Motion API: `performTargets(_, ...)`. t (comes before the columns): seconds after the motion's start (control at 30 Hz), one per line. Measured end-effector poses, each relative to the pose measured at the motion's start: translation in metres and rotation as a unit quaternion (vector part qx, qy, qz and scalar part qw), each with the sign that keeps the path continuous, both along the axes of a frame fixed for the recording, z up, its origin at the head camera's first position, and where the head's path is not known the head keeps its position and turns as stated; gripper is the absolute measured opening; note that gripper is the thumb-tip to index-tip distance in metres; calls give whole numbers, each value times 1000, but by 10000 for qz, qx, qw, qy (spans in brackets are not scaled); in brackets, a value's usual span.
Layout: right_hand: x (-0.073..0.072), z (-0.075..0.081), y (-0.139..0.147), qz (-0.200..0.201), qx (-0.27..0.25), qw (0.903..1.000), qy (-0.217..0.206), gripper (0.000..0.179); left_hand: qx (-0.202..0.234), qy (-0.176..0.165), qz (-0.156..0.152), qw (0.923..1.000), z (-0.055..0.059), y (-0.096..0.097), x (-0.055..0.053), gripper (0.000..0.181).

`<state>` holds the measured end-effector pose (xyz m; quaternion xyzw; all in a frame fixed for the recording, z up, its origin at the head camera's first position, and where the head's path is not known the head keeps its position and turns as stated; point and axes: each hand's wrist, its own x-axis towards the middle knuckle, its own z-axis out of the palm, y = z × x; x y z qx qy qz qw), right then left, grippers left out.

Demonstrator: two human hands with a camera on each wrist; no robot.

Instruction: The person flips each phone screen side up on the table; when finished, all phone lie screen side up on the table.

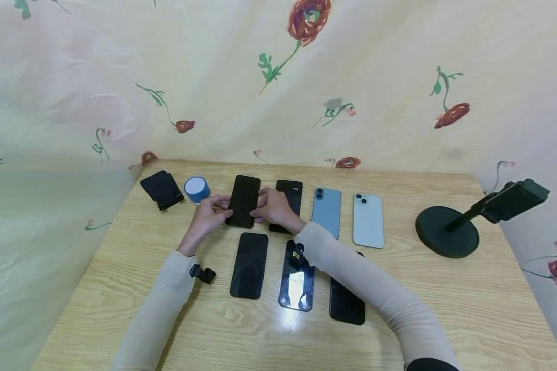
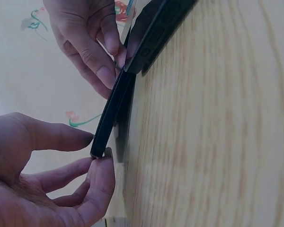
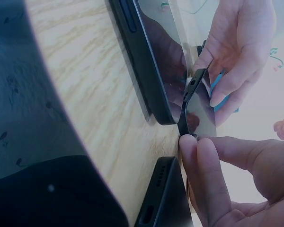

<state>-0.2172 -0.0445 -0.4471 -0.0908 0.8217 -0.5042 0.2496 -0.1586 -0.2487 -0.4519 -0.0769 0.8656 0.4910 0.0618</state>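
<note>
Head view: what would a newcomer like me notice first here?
Probably the black phone left of centre, held at its edges between the person's left grip and right grip. Next, the light blue phone and the paler phone, side by side to its right on the table. The large red flower at the top of the patterned backdrop would likely draw a glance too.

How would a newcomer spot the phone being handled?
Find the wooden table and its back row of phones. The black phone is leftmost, just right of the round blue-and-white item. Unlike its neighbours, it's held, by the left hand and right hand.
</note>
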Motion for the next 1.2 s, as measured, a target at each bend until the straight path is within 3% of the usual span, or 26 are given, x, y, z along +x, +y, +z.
performTargets(0.3,1,0,0,60,-2,10000,-61,77,-201,-324,181,9991,-1,4,-4,43)
performTargets(0.77,0,1,5,121,-167,9997,-106,78,-397,-405,106,9983,2,7,-7,48)
performTargets(0.97,1,4,10,271,-121,9994,-165,79,-579,-164,68,9982,1,11,-5,54)
performTargets(1.2,2,10,21,340,56,9994,50,79,-1016,216,9,9946,5,20,1,61)
